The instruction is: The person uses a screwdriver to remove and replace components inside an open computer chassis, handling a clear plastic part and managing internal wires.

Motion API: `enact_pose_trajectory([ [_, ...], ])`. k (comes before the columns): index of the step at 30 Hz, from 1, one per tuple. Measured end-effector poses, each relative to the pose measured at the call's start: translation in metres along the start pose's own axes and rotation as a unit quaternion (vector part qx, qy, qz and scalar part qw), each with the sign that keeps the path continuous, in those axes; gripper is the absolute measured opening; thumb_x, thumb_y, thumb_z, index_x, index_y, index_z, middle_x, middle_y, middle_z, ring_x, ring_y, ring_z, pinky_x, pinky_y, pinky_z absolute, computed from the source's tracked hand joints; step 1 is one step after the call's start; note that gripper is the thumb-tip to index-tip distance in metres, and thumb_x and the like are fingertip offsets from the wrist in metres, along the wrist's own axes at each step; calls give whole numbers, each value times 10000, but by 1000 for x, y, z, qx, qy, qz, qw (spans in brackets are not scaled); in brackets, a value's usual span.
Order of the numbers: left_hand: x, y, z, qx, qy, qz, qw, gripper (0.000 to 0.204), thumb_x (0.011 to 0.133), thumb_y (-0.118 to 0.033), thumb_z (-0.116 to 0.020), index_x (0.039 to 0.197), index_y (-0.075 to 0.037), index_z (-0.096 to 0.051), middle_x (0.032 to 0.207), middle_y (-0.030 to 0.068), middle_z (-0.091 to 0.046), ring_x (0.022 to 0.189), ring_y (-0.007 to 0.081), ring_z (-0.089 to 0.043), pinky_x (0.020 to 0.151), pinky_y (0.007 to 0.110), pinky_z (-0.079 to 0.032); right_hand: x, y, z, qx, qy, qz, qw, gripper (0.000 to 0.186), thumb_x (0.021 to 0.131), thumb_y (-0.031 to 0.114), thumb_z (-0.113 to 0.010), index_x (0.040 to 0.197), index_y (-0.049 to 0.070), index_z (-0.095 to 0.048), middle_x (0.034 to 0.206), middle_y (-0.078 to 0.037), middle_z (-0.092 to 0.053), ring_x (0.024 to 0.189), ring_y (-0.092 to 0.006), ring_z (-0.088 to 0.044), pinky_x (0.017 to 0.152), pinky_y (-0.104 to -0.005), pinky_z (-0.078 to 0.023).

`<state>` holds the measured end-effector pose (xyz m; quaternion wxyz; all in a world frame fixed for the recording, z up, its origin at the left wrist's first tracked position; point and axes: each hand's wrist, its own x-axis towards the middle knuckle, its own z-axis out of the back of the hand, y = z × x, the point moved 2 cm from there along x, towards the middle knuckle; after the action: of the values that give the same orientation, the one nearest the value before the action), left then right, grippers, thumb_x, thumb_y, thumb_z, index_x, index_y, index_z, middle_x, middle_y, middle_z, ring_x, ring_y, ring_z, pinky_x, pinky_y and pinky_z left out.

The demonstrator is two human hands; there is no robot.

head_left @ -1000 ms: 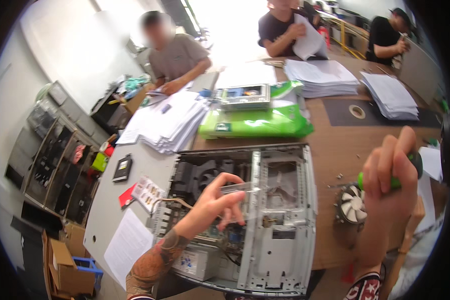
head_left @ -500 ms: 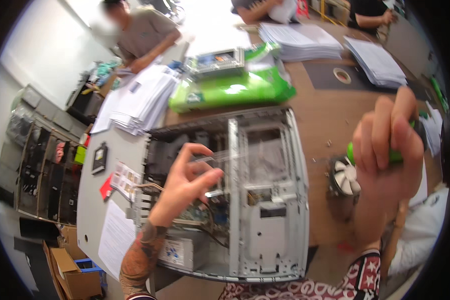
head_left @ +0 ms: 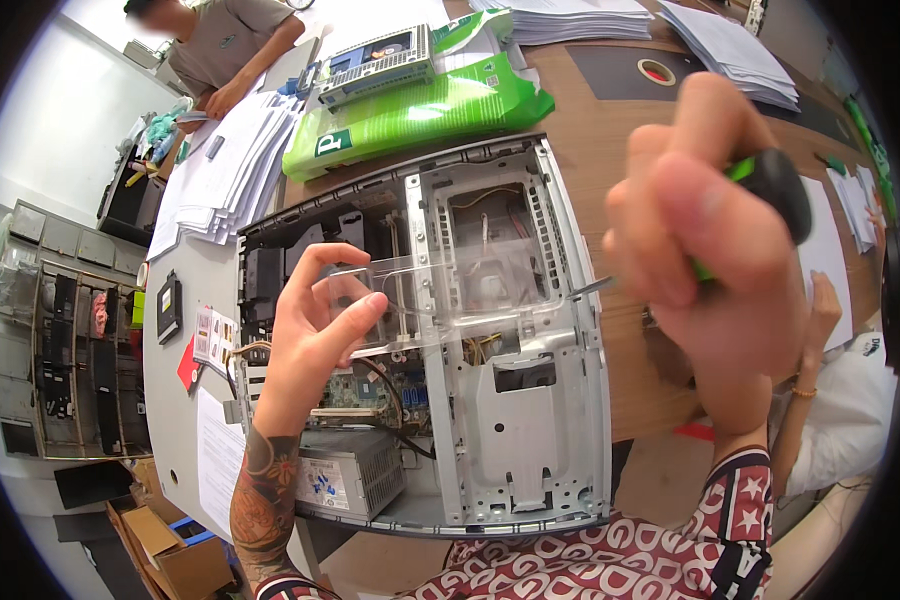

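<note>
My left hand (head_left: 315,315) pinches one end of a clear plastic tray (head_left: 485,285) between thumb and fingers, holding it above an opened computer case (head_left: 530,430). The tray's molded recesses are see-through, with the metal frame showing beneath. Closed in a fist, my right hand (head_left: 705,225) grips a screwdriver (head_left: 785,190) with a black and green handle. Its dark shaft points left toward the tray's far end, at the case's right side; I cannot tell whether the tip touches anything. Inside the case are a boxy power supply (head_left: 345,475) and a circuit board (head_left: 370,390).
Behind the case lies a green paper pack (head_left: 420,115) with a metal unit (head_left: 375,65) on it. Paper stacks (head_left: 220,165) and a tape roll (head_left: 657,72) share the table. One co-worker (head_left: 235,45) sits far left; another person's hand (head_left: 823,310) rests at right.
My right hand has moved left with the screwdriver, closer to the case, and its shaft now shows. The view has shifted; the white-bladed fan is mostly hidden now. My left hand keeps the tray.
</note>
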<state>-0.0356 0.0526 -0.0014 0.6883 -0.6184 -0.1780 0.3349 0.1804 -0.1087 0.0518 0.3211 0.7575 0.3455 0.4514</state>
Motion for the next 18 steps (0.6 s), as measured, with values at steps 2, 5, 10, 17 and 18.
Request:
enact_pose_trajectory([
  [2,-1,-2,3,13,-2,-5,1000,371,844,-105,-695,1157,-39,-507,763,-3,-561,529,2,-438,415,165,-278,1,-5,-15,5,-11,-41,999,207,899,99,-529,768,73,-371,543,-4,-391,415,-52,-311,384,-218,-237],
  [5,-2,-5,4,31,-13,-3,999,363,838,-96,-697,1154,-51,-523,772,-16,-559,565,-3,-455,434,158,-287,-1,-14,-19,-85,-23,-12,996,217,865,87,-557,738,76,-381,548,9,-391,433,-43,-314,398,-219,-239],
  [10,-1,-7,-1,25,-10,-5,1000,366,838,-54,-691,1162,-36,-522,779,-16,-554,625,-2,-482,502,147,-329,-4,-14,-22,-106,-32,-48,993,243,847,91,-584,715,80,-379,546,13,-403,447,-36,-319,406,-218,-237],
  [17,0,-9,-2,22,-21,-9,1000,380,843,-24,-684,1182,1,-513,786,-14,-547,659,5,-515,540,147,-356,-1,-24,-24,-145,-17,-43,988,255,815,79,-602,675,83,-389,535,36,-404,473,-29,-318,436,-223,-239],
  [18,-1,-8,-2,21,-22,-8,1000,380,843,-24,-684,1182,1,-513,786,-14,-547,659,5,-515,540,147,-356,-1,-25,-24,-158,-11,-33,987,254,810,77,-604,670,83,-392,535,39,-405,476,-28,-317,440,-225,-239],
])
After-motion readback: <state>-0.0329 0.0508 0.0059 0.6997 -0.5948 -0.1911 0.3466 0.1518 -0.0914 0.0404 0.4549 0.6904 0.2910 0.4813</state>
